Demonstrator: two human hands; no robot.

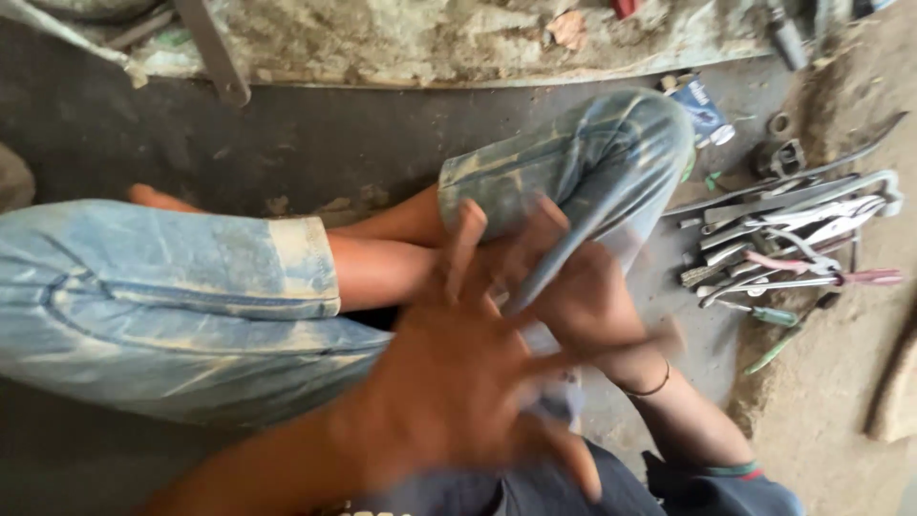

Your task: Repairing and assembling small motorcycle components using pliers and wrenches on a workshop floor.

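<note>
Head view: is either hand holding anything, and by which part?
The right hand grips a slim grey metal bar by its lower end. The left hand is spread open, blurred, holding nothing visible.

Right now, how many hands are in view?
2. The left hand is spread open and blurred at centre. The right hand is just beyond it, gripping a grey tool. Others may be hidden.

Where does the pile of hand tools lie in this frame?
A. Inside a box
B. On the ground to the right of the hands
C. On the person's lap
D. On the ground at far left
B: the pile of hand tools lies loose on the ground, right of the right hand.
</note>
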